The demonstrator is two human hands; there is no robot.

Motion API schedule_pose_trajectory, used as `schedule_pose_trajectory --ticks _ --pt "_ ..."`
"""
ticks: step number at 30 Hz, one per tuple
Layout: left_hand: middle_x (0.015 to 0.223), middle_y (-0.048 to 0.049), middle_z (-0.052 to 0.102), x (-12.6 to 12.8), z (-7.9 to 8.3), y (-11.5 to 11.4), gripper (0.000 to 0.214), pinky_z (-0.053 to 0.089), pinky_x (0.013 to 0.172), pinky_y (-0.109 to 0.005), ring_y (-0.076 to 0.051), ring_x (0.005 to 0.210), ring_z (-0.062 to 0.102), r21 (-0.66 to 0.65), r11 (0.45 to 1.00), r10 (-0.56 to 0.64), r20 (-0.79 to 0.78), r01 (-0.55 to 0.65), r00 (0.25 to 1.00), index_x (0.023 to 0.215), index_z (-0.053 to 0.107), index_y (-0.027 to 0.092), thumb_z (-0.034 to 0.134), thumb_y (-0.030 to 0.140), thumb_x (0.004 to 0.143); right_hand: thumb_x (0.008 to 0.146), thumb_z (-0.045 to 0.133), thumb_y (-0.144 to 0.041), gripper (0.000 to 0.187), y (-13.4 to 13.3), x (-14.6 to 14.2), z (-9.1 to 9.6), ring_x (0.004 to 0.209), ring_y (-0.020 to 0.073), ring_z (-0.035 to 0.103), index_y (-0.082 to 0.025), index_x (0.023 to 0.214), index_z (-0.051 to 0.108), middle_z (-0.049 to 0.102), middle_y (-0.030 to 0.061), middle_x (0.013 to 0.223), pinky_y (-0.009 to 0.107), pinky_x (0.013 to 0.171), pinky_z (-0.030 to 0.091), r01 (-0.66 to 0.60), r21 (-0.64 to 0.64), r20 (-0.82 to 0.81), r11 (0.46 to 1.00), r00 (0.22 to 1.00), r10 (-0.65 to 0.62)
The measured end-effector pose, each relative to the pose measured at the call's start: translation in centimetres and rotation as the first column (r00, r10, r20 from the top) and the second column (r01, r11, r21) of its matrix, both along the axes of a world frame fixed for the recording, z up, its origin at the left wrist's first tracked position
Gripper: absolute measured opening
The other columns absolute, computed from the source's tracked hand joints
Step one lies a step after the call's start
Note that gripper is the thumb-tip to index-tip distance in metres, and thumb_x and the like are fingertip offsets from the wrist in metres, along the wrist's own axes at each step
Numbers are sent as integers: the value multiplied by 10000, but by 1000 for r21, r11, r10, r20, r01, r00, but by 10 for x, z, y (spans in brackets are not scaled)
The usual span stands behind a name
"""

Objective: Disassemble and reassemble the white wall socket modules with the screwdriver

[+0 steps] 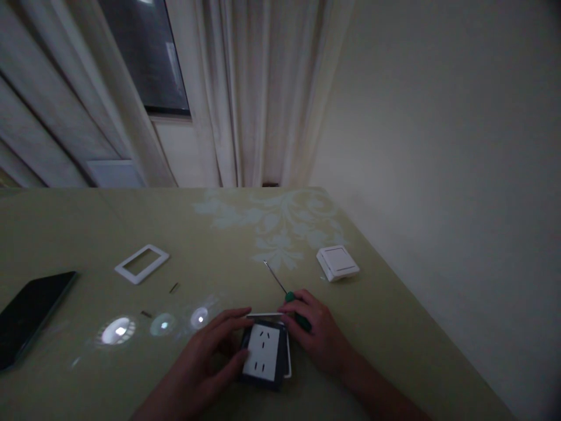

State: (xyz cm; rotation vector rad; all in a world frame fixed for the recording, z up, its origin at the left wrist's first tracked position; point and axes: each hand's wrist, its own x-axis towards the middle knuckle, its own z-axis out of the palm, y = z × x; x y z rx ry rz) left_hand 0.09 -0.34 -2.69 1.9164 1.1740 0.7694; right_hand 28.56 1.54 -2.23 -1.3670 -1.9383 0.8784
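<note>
A white wall socket (263, 354) with a dark back lies flat on the green table (394, 327) near the front edge. My left hand (210, 356) rests on its left side, fingers curled round the edge and thumb on the face. My right hand (318, 333) presses on the socket's right top corner while also holding a green-handled screwdriver (284, 289), whose thin shaft points up and to the left.
A white frame plate (141, 263) lies at the left, with two small screws (174, 287) near it. A dark phone (28, 316) sits at the far left. A white switch (337, 262) lies at the right. Curtains and a wall stand behind.
</note>
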Motion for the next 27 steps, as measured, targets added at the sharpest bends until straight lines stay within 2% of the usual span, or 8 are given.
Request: schedule_pose_trajectory --ticks 6,11,13,16,18,21,23,27 --pt "1549 -24 625 -3 -3 1 379 682 944 -417 -200 975 787 -164 985 -25 159 51 987 1403 664 456 639 378 1033 1060 619 -405 266 -1 -1 3 1155 259 684 -232 1125 811 711 98 1138 394 1020 534 3 -21 -1 1000 1000 -3" --pt "1433 -44 716 -2 -8 0 418 686 891 -423 -206 925 781 -220 973 -22 212 69 977 1455 625 431 630 367 1041 1033 630 -537 396 -2 3 6 1211 294 670 -224 1214 792 672 124 1216 444 1075 519 -17 -50 -21 999 1000 16" --pt "1377 -47 753 -1 -8 1 418 688 878 -422 -227 957 789 -228 972 -7 212 57 977 1453 630 419 635 390 1036 881 790 -638 638 -4 4 7 1352 356 603 -221 1359 734 594 166 1413 496 1164 472 -66 -110 -6 992 998 66" --pt "1410 -41 735 -1 -11 4 381 693 842 -404 -216 918 791 -203 978 -10 219 55 976 1401 666 431 657 413 1021 544 997 -672 1196 -8 3 11 1534 459 417 -195 1554 573 382 225 1649 560 1267 364 -143 -198 77 970 984 161" --pt "1445 -34 711 -1 -15 5 349 692 856 -402 -220 955 789 -175 983 -19 237 62 971 1371 682 450 657 421 1024 460 1035 -627 1350 -11 1 13 1571 483 352 -177 1611 490 316 247 1691 575 1282 341 -182 -212 148 960 965 216" --pt "1457 -31 701 -2 -18 7 313 678 931 -424 -262 1123 764 -152 987 -14 260 55 966 1341 700 451 637 459 1034 526 1023 -542 1280 -15 -1 16 1569 485 361 -178 1619 465 298 261 1701 581 1266 368 -199 -198 226 960 944 242" --pt "1452 -41 703 -1 -16 8 310 678 932 -430 -266 1112 765 -164 985 -9 253 52 967 1321 712 425 638 491 1028 582 998 -493 1180 -17 -1 18 1557 474 388 -198 1602 483 321 254 1692 576 1253 387 -198 -180 237 964 942 238" --pt "1101 -33 794 0 -10 8 384 699 834 -400 -242 932 795 -264 963 15 255 55 967 1375 658 382 653 500 1010 636 970 -461 1093 -16 2 22 1555 465 402 -211 1591 501 338 242 1689 564 1249 398 -202 -189 213 961 947 241"
